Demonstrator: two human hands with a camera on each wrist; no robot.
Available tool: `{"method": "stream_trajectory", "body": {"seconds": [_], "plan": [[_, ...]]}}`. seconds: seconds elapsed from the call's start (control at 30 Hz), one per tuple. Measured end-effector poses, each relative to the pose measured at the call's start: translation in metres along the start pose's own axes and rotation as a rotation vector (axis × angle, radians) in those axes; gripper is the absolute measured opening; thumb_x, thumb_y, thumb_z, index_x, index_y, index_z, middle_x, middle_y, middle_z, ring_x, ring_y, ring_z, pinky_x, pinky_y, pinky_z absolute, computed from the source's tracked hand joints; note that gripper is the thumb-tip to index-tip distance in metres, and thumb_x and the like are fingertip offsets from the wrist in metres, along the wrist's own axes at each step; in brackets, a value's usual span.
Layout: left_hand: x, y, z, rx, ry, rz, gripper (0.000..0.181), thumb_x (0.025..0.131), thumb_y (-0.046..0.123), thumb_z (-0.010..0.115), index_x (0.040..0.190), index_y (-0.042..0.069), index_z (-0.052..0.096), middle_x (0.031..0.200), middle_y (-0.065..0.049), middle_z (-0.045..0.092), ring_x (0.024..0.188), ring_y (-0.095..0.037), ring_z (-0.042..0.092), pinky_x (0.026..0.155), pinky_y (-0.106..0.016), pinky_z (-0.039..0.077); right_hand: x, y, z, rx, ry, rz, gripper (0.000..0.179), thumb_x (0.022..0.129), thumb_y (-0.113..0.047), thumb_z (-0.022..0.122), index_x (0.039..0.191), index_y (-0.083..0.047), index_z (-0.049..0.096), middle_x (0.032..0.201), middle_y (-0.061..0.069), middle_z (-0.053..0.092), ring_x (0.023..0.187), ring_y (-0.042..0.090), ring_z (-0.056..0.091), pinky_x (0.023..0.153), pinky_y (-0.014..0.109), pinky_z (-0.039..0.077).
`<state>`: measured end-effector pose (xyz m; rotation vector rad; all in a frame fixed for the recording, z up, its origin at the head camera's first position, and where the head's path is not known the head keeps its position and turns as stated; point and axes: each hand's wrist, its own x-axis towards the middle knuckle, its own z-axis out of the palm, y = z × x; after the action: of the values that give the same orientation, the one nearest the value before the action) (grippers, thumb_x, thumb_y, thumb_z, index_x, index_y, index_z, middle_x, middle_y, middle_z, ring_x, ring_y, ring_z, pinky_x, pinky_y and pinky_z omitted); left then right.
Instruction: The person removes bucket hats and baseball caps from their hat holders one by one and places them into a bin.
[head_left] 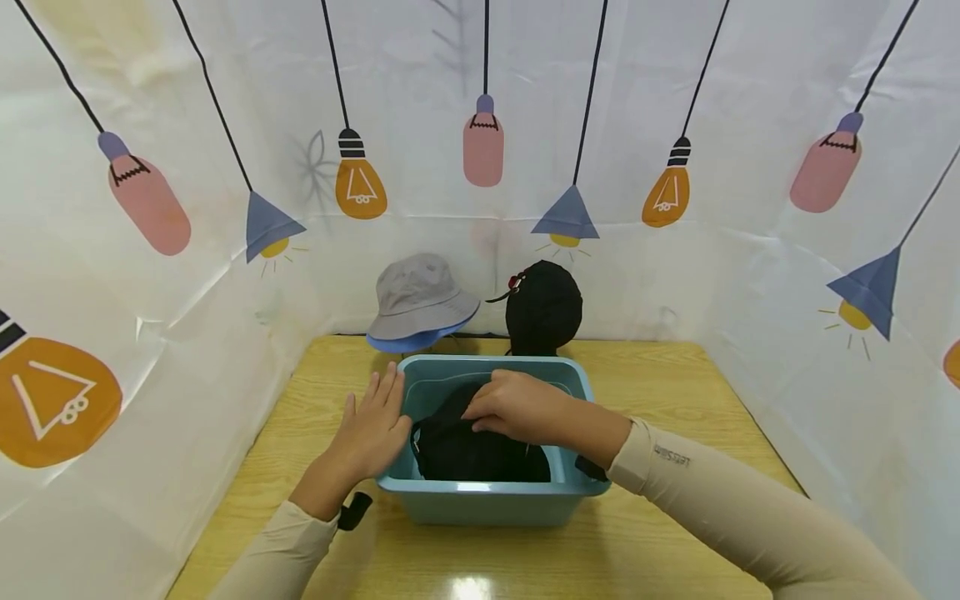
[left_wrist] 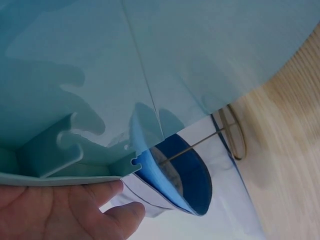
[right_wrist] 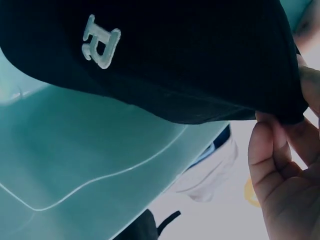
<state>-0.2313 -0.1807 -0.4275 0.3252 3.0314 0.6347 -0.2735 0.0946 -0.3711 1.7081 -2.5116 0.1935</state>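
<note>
A black cap (head_left: pixel 480 454) with a raised white letter, like an R, on its front lies inside a light-blue plastic bin (head_left: pixel 495 487). Its edge is pinched between the thumb and fingers of my right hand (head_left: pixel 521 407), which reaches in over the bin's right side. The right wrist view shows the fingertips (right_wrist: pixel 264 132) at the cap's lower edge. My left hand (head_left: pixel 372 429) rests with straight fingers along the bin's left rim. In the left wrist view, its fingers (left_wrist: pixel 107 192) lie against the bin's outer edge.
Behind the bin, a grey bucket hat (head_left: pixel 420 292) with a blue underside hangs on a wire stand (left_wrist: pixel 235 132). Right of it stands another black cap (head_left: pixel 543 304). A thin pale cord (right_wrist: pixel 110 174) runs inside the bin. White printed cloth surrounds the wooden table (head_left: pixel 660 392).
</note>
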Motion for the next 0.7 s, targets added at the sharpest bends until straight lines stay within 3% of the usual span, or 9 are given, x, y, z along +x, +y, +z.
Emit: {"method": "stream_trajectory", "body": {"seconds": [0.33,0.7], "plan": [[0.000,0.000,-0.001,-0.001,0.002,-0.008,0.070,0.109,0.037,0.034,0.167,0.006,0.009,0.175,-0.009,-0.004,0.161,-0.038,-0.003,0.120,-0.075,-0.003,0.009,0.004,0.006,0.045,-0.100,0.042,0.024,0.100,-0.031,0.070,0.121,-0.022,0.079,0.120,-0.010,0.076,0.108,0.007,0.067,0.086,0.025,0.049],[0.000,0.000,0.001,0.003,0.002,-0.004,0.072,0.110,0.040,0.036,0.167,0.006,0.007,0.175,-0.008,-0.005,0.161,-0.038,-0.003,0.120,-0.075,-0.004,0.017,0.007,0.019,0.063,-0.149,0.033,0.022,0.100,-0.033,0.070,0.119,-0.025,0.080,0.120,-0.012,0.075,0.099,0.006,0.063,0.078,0.021,0.048]]}}
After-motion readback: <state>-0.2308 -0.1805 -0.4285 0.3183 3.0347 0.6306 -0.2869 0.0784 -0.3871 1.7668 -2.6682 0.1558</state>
